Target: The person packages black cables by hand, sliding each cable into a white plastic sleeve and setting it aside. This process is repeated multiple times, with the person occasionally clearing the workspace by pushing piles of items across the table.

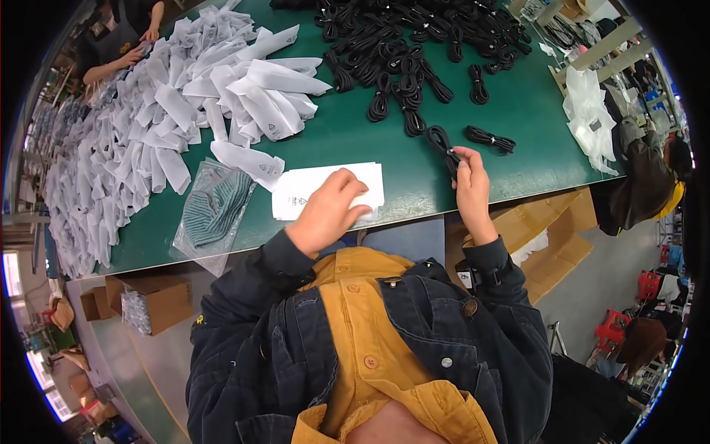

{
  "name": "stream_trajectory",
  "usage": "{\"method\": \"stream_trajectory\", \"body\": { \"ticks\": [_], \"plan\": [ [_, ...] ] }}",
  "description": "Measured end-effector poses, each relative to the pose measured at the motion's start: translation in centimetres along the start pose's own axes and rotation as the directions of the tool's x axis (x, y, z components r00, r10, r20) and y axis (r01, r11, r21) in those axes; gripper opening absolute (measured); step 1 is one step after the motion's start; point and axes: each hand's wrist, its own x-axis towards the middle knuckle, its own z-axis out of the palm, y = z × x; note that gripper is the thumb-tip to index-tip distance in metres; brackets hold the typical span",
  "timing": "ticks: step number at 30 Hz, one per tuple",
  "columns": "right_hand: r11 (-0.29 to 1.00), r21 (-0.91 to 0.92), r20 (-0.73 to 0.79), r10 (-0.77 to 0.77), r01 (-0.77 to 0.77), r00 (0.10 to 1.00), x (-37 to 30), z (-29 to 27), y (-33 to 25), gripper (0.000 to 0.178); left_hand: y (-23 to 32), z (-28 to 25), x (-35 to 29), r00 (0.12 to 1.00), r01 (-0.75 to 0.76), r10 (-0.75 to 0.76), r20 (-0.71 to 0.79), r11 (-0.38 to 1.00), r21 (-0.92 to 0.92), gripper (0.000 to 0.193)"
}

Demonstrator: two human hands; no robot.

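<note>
My right hand (472, 189) pinches a coiled black cable (440, 142) between thumb and fingers, holding it near the table's front edge. To the left, my left hand (327, 210) lies on a flat stack of white printed pouches (296, 189). Its fingers are slightly bent and apart, with the thumb spread, and touch the top pouch. Just beyond my right hand another tied black cable (490, 140) rests on the green table (518, 169). A clear plastic bag with a ribbed grey-green knitted item (216, 207) sits left of the stack.
A large heap of white pouches (170, 111) covers the table's left side. Many black cable bundles (399, 52) are piled at the back. A crumpled white plastic bag (588, 118) hangs at the right edge. Cardboard boxes (166, 300) stand below. Another person's hands (140, 50) work at far left.
</note>
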Motion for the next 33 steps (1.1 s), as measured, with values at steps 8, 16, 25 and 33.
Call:
{"method": "stream_trajectory", "body": {
  "ticks": [8,16,25,33],
  "plan": [
    [0.839,-0.113,0.129,-0.518,0.532,0.845,-3.6,1.9,-2.3,0.028,-0.7,1.8,-0.1,0.994,-0.075,0.089,-0.062,0.976,0.206,0.014],
    [0.691,-0.147,0.305,-0.649,0.707,0.697,-4.5,1.5,-3.0,0.042,-0.5,1.4,-0.4,0.961,0.253,-0.271,-0.061,0.943,-0.216,0.010],
    [0.595,-0.168,0.365,-0.703,0.786,0.610,-4.3,0.9,-3.5,0.045,-1.1,1.5,-0.7,0.943,0.275,-0.322,-0.083,0.896,-0.347,0.009],
    [0.869,0.091,0.565,-0.447,0.486,0.694,-3.6,1.3,-2.3,0.029,0.5,0.6,-0.3,0.992,-0.013,-0.013,-0.129,0.980,-0.201,0.008]
  ]
}}
